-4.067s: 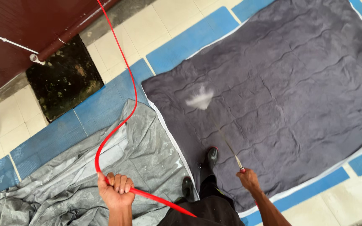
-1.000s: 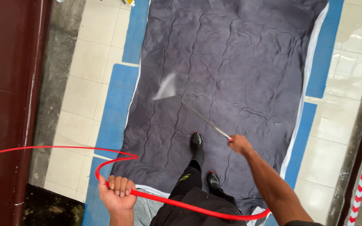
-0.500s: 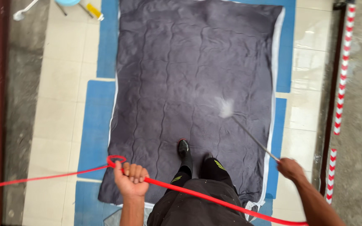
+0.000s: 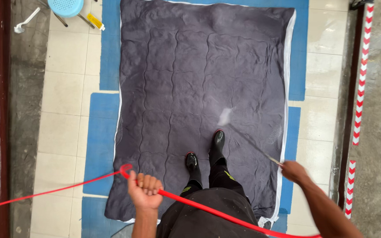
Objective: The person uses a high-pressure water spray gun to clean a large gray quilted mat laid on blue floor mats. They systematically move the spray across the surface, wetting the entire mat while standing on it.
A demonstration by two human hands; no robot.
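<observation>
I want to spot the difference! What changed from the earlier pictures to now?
The spray swept from the quilt's left side to its right, then back toward the middle by the boots. The right hand swung the wand with it. The left hand kept gripping the red hose; the grey quilt stayed flat.

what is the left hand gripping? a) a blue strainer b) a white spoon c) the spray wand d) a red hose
d: the left hand is closed around the red hose, which runs across the front of the person standing on the dark quilt; the thin spray wand is in the right hand.
</observation>
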